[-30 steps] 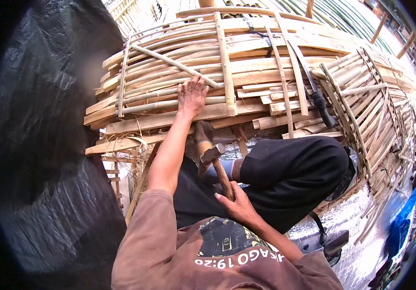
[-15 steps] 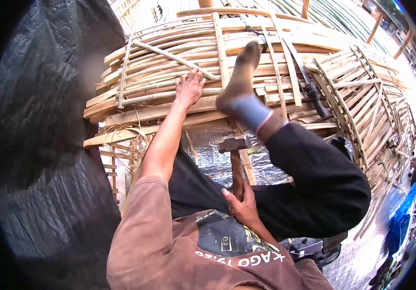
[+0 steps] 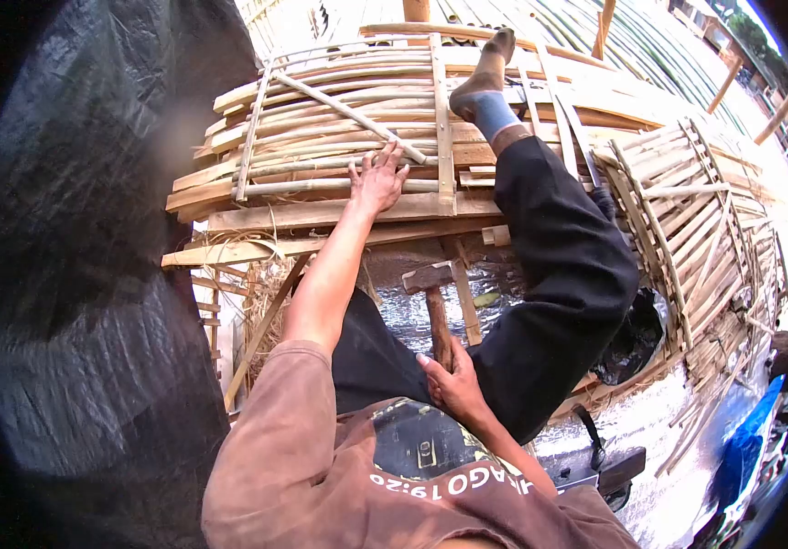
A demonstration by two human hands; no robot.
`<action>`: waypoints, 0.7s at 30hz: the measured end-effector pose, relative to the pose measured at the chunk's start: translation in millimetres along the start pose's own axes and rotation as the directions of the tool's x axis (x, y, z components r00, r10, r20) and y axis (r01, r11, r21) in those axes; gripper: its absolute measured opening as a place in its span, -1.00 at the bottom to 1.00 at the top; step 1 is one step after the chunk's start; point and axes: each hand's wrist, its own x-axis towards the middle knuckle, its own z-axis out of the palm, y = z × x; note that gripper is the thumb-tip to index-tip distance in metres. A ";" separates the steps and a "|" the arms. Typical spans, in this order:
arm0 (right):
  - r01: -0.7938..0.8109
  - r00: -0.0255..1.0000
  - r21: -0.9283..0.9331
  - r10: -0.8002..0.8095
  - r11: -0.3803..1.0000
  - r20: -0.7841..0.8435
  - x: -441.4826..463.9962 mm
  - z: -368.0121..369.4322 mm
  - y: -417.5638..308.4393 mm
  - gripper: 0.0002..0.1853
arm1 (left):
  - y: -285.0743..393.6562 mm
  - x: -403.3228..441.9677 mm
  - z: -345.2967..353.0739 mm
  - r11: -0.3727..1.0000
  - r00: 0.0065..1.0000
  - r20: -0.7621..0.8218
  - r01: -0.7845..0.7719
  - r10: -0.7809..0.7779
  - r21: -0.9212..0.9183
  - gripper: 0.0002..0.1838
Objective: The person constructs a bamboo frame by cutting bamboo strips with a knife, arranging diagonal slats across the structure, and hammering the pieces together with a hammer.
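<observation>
My left hand (image 3: 380, 181) lies with its fingers apart on a panel of bamboo slats (image 3: 321, 186), its fingertips near the lower end of a slanting bamboo strip (image 3: 353, 119). Down by my lap, my right hand (image 3: 456, 382) is closed round the wooden handle of a hammer (image 3: 430, 278), whose block-shaped head points up and away from me. A raised leg in dark trousers (image 3: 563, 247) stretches across the wood on the right. Its socked foot (image 3: 488, 78) is over the panel's far side, right of an upright strip (image 3: 442, 119).
Black plastic sheeting (image 3: 92, 274) hangs along the left. Another slatted bamboo panel (image 3: 678, 201) stands at the right, with a black plastic bag (image 3: 634, 339) beside it. Part of a knife's black handle (image 3: 604, 203) shows behind the leg. Long poles (image 3: 540, 37) lie at the back.
The leg has stretched farther forward, carrying the foot up toward the panel's far side and covering much of the knife. The hammer's head has tilted left. My left hand remains on the slats.
</observation>
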 end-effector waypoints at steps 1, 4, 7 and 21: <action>-0.028 1.000 -0.006 0.028 1.000 0.006 3.4 -0.2 0.5 -0.65 | -1.5 -1.8 4.9 1.000 0.998 -0.057 -0.022 0.023 0.021 -0.40; -0.070 0.997 -0.062 0.071 0.996 0.012 16.6 -4.9 8.9 -0.64 | -6.9 -0.6 12.1 0.994 0.981 -0.169 -0.081 0.092 0.073 -0.41; -0.143 0.990 -0.011 0.143 0.990 -0.007 26.5 -1.8 2.3 -0.63 | -10.5 0.8 12.0 0.983 0.946 -0.274 -0.152 0.176 0.106 -0.43; -0.083 0.993 0.033 0.085 0.996 -0.080 40.2 0.8 -24.1 -0.48 | -21.2 2.6 6.7 0.957 0.899 -0.383 -0.270 0.212 -0.103 -0.49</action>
